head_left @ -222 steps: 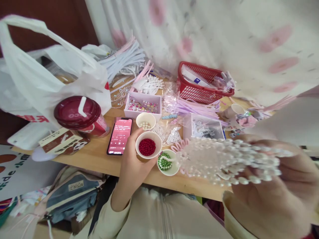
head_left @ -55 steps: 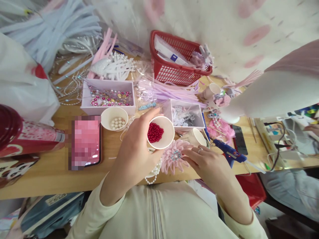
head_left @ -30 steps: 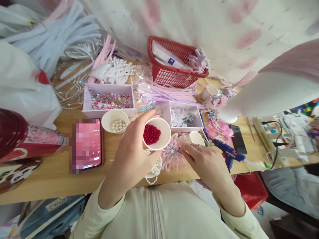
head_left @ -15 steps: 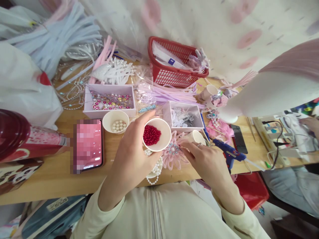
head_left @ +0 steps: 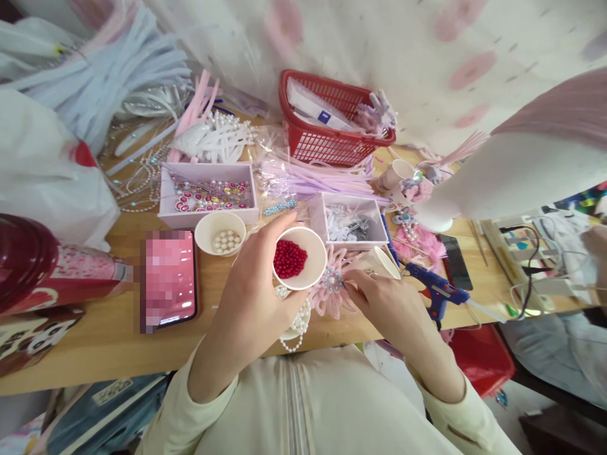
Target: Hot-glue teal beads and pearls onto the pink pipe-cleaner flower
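My left hand (head_left: 258, 294) is wrapped round a white paper cup (head_left: 315, 256), tilted so that the red beads (head_left: 289, 259) inside show. My right hand (head_left: 386, 297) has its fingers pinched together beside the pink looped flower (head_left: 327, 297), whose centre carries small blue beads. Whatever lies between those fingertips is too small to make out. Just behind the right hand, another paper cup (head_left: 383, 262) leans over, partly covered by it. Below the held cup, strings of white pearl beads (head_left: 300, 325) are partly hidden by my left hand.
A cup of cream beads (head_left: 226, 241) and a phone (head_left: 171, 275) stand to the left. Behind are a box of gems (head_left: 208, 218), a box of white pieces (head_left: 360, 201) and a red basket (head_left: 322, 148). A blue glue gun (head_left: 439, 291) lies right, near a power strip (head_left: 502, 262).
The cup behind my right hand has shifted slightly to the right. My right hand has moved only a little, and my left hand keeps its hold on the cup of red beads.
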Available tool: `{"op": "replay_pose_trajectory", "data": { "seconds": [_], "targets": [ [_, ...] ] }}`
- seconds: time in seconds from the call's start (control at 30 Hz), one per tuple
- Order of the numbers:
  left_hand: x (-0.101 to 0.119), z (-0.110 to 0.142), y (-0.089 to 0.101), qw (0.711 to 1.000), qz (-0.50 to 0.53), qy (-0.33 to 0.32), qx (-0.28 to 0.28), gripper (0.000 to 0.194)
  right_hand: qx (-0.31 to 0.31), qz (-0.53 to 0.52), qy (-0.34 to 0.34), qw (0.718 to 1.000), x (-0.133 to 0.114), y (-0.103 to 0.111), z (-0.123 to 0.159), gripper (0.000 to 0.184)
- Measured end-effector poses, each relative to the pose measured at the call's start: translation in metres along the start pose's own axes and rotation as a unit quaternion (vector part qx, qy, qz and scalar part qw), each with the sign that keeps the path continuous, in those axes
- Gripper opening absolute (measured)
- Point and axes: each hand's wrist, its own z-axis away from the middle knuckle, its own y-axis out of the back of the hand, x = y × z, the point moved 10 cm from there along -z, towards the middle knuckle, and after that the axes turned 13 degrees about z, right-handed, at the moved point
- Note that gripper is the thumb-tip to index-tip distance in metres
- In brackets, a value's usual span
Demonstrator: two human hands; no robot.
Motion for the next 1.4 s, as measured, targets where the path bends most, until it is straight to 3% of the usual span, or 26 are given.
{"op": "replay_pose_trajectory", "data": {
  "seconds": [0.3, 0.57, 0.67, 0.8, 0.87, 0.97, 1.07, 1.23, 1.33, 1.4],
  "targets": [
    [0.002, 0.0, -0.002, 1.0, -0.016, -0.002, -0.006, 0.07, -0.023, -0.101, 0.016, 0.995, -0.004, -0.004, 0.002, 0.012],
    [0.004, -0.001, -0.006, 0.999, -0.033, 0.007, -0.013, 0.07, 0.057, -0.196, 0.01, 0.979, 0.007, 0.014, 0.004, 0.013],
    [0.007, -0.002, -0.009, 0.999, -0.038, 0.006, -0.019, 0.069, 0.102, -0.232, -0.013, 0.967, 0.018, 0.031, 0.004, 0.011],
    [0.01, -0.003, -0.011, 0.999, -0.032, -0.001, -0.02, 0.07, 0.208, -0.315, -0.041, 0.925, 0.028, 0.075, 0.002, 0.008],
    [0.011, -0.003, -0.013, 0.999, -0.024, 0.002, -0.026, 0.069, 0.255, -0.326, -0.023, 0.91, 0.022, 0.098, 0.0, 0.007],
    [0.014, -0.004, -0.014, 0.999, -0.01, -0.002, -0.034, 0.066, 0.269, -0.312, 0.052, 0.91, -0.001, 0.118, -0.01, 0.008],
    [0.015, -0.005, -0.015, 0.999, -0.005, 0.002, -0.038, 0.065, 0.255, -0.296, 0.092, 0.916, -0.016, 0.119, -0.018, 0.013],
    [0.015, -0.006, -0.016, 0.999, -0.008, 0.006, -0.039, 0.065, 0.243, -0.302, 0.104, 0.916, -0.022, 0.111, -0.021, 0.018],
    [0.016, -0.005, -0.016, 0.999, -0.008, 0.004, -0.034, 0.066, 0.241, -0.314, 0.094, 0.913, -0.015, 0.111, -0.017, 0.023],
    [0.014, -0.004, -0.015, 1.0, -0.01, 0.01, -0.025, 0.069, 0.263, -0.321, 0.046, 0.908, 0.002, 0.112, -0.01, 0.022]
  ]
}}
